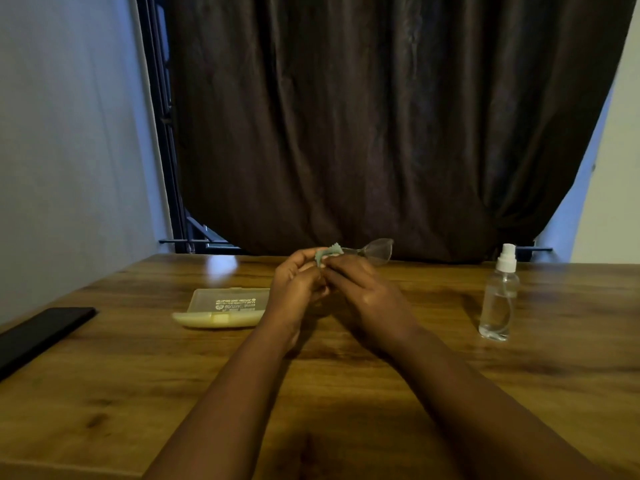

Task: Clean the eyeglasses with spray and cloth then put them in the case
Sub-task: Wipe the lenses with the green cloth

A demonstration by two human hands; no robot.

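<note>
Held above the worktop: eyeglasses, left hand and right hand both curled, pinching cloth around one lens. Light, probably fragile and slippery. Best gripped by frame, not lens.

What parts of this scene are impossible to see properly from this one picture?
- Head view: most of the eyeglasses is hidden behind the left hand and right hand; one lens shows.
- The cloth is mostly buried between the fingers.
- The print on the case is too small to read.
- The dark flat object is cut off by the left edge.
</note>
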